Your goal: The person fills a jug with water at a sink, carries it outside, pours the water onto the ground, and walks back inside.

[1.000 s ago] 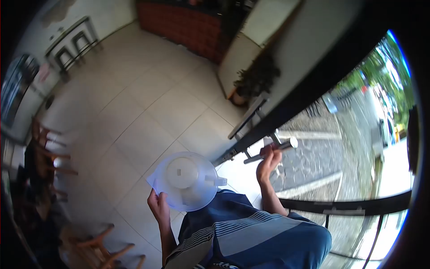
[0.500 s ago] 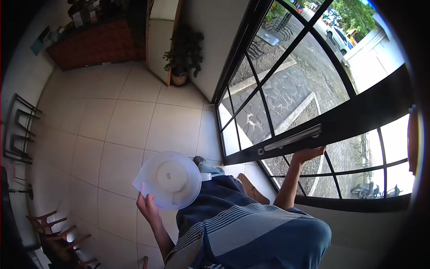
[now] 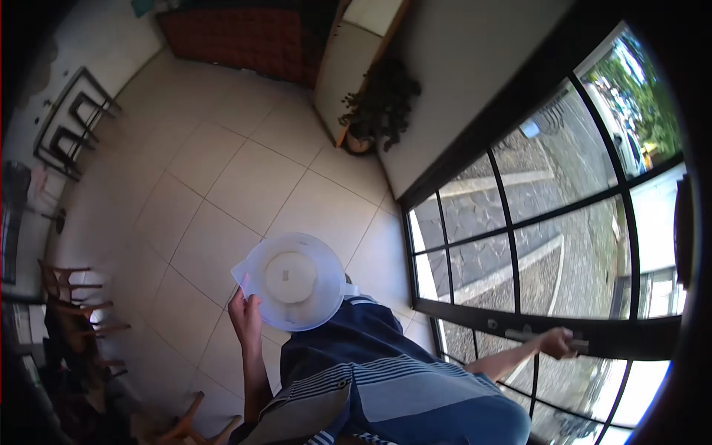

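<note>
My left hand grips the rim of a translucent plastic mixing jug near its pouring spout, thumb over the edge. The jug is held out before my body, and its short handle points right. I look down into it; a pale round base with a small mark shows, and no other contents can be made out. At the right, my right hand is closed around the metal door handle. That handle sits on the dark crossbar of a glass door with black bars.
A potted plant stands by the wall beside a pale panel. Behind lies a red-brown counter. Black stools line the left wall, and wooden chairs stand lower left. Paving and a parked vehicle show through the glass.
My view has rotated, so the room and door appear shifted. My right hand has gone from the door bar beside the handle to a grip around it. The jug stays in my left hand.
</note>
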A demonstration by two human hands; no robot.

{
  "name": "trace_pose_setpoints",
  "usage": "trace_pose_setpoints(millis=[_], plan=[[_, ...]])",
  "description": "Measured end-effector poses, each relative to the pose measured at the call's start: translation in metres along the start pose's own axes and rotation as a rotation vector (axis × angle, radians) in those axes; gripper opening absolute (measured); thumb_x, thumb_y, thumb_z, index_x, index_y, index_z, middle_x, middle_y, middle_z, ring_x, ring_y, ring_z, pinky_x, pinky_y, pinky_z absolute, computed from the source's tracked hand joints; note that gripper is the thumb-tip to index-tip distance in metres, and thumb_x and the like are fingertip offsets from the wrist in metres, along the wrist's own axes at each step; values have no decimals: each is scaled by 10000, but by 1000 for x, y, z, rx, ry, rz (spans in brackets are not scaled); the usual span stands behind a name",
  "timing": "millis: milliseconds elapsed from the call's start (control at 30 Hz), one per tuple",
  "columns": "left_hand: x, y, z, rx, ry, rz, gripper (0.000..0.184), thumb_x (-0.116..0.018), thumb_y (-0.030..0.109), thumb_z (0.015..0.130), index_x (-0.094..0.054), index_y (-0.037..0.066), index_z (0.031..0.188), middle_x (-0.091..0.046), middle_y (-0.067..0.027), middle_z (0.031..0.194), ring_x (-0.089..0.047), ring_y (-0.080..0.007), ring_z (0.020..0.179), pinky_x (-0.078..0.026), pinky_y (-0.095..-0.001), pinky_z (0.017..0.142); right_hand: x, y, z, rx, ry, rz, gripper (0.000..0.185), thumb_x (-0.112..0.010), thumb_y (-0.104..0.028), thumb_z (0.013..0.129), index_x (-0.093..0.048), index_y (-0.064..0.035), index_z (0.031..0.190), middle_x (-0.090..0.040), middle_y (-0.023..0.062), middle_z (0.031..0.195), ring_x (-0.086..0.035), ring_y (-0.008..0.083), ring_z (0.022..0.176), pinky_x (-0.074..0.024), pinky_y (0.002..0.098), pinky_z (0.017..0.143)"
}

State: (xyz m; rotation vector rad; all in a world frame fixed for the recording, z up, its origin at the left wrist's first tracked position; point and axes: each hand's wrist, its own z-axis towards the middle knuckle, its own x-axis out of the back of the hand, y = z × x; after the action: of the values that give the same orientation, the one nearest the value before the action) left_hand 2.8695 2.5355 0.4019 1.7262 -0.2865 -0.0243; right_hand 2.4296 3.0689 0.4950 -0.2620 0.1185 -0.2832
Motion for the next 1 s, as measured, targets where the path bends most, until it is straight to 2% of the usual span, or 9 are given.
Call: trace_pose_setpoints(millis=[100, 133, 167, 200, 300, 400, 600, 800, 1000], plan=[[-25, -8, 17, -17, 33, 47, 535, -494, 29, 753, -548, -1, 1284, -488, 35, 688, -392, -51, 588, -344, -220, 528, -21, 16, -2, -323, -153, -193, 302, -513, -235, 753, -507, 15, 921, -634, 203, 713, -623, 450, 649, -520, 545, 581], [-36, -8, 26, -38, 6, 16, 531, -497, 35, 760, -545, 2, 1287, -483, 41, 679, -391, -48, 581, -339, -223, 521, -16, -1, 5, -290, -35, -179, 252, -497, -187, 750, -530, 44, 845, -610, 235, 650, -621, 466, 671, -513, 544, 581], [-46, -7, 31, -52, -17, -14, 527, -500, 40, 767, -541, 4, 1290, -477, 47, 670, -389, -44, 574, -334, -225, 514, -22, 12, 3, -150, -96, -244, 322, -514, -209, 795, -509, 39, 1001, -622, 244, 818, -620, 441, 656, -498, 531, 504], [-59, -3, 37, -74, 21, 31, 483, -502, 43, 777, -562, -14, 1253, -468, 47, 647, -391, -43, 562, -337, -228, 504, -45, 9, -4, -135, -114, -188, 322, -514, -209, 795, -509, 39, 1001, -622, 244, 818, -620, 441, 656, -498, 531, 504], [-92, 9, 56, -25, 23, -8, 370, -520, 48, 790, -604, -28, 1142, -527, 18, 627, -462, -40, 537, -370, -238, 475, -111, -24, -36, -171, -286, -12, 323, -521, -217, 796, -509, 31, 1001, -616, 233, 810, -613, 427, 646, -492, 521, 500], [-112, 26, 77, -54, -19, 38, 366, -511, 58, 801, -603, -14, 1148, -588, -39, 630, -549, -84, 522, -442, -257, 455, -178, -44, -87, -195, -464, 143, 323, -529, -226, 796, -509, 23, 1002, -610, 222, 802, -605, 412, 636, -485, 511, 496], [-135, 50, 138, -25, -82, 2, 405, -490, 103, 809, -579, -15, 1186, -561, -58, 582, -534, -110, 453, -444, -274, 371, -238, -82, -168, -209, -758, 293, 324, -544, -242, 797, -509, 7, 1002, -598, 199, 785, -590, 384, 617, -473, 491, 489], [-143, 56, 245, 25, -122, -31, 368, -482, 97, 798, -601, -27, 1123, -583, -91, 561, -554, -141, 413, -444, -288, 373, -242, -201, -274, -234, -1036, 394, 327, -559, -258, 798, -508, -8, 1002, -586, 177, 769, -575, 356, 597, -460, 471, 482], [-95, 76, 368, -14, -134, -34, 367, -487, 92, 790, -593, -50, 1112, -587, -131, 542, -600, -196, 429, -489, -323, 410, -141, -345, -390, -341, -1316, 466, 329, -573, -275, 799, -508, -24, 1003, -574, 155, 752, -560, 327, 578, -448, 452, 475]])
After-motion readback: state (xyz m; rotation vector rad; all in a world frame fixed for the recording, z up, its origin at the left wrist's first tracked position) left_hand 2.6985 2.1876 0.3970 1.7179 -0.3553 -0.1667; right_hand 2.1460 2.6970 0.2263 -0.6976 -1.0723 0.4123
